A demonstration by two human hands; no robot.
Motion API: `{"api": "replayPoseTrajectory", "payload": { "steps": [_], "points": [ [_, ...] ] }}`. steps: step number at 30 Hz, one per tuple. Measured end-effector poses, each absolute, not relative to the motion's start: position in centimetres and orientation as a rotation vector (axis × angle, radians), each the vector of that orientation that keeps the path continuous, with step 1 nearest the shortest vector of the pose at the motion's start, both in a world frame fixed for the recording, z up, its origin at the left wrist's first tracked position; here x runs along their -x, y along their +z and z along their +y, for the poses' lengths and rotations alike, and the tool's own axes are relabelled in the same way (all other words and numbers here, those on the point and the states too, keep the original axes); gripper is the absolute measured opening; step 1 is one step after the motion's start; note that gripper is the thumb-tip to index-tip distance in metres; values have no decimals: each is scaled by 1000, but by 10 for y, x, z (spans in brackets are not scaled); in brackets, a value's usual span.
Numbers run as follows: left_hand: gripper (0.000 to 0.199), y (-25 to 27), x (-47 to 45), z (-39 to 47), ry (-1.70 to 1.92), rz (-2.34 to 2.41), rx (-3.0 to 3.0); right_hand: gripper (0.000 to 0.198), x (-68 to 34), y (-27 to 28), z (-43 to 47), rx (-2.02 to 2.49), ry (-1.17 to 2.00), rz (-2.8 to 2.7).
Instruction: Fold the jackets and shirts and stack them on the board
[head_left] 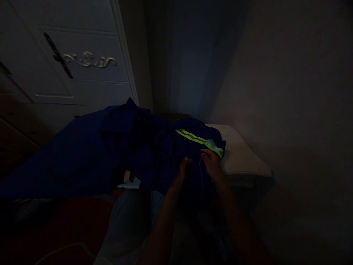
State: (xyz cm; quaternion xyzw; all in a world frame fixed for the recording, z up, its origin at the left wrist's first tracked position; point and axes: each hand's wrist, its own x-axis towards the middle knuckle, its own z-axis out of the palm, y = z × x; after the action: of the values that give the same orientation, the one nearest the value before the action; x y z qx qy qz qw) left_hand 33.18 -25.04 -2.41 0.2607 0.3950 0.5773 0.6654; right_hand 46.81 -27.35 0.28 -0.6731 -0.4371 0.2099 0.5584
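A dark blue garment with a yellow-green and silver reflective stripe lies bunched in front of me. My left hand is closed at the fabric, thumb up, its other fingers mostly hidden. Just right of it, below the stripe's folded end, my right hand is pinched closed. A thin pale thread hangs from its fingertips down over the blue cloth. Whether a needle is in the pinch is too dark to tell.
Under the garment is a pale board or tabletop, its corner sticking out at right. A white panelled door with a dark handle stands behind at left. A wall rises at right. Red cloth lies at lower left.
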Motion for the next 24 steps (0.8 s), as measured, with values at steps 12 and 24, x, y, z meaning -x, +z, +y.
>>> {"api": "replayPoseTrajectory", "payload": {
  "steps": [12, 24],
  "points": [
    [6, 6, -333, -247, 1437, 689, -119, 33, -488, 15, -318, 1902, 325, -1180],
    [38, 21, -367, -218, 843, 1075, -984, 25, -478, 46, -262, 2081, -15, -1599]
  ]
}}
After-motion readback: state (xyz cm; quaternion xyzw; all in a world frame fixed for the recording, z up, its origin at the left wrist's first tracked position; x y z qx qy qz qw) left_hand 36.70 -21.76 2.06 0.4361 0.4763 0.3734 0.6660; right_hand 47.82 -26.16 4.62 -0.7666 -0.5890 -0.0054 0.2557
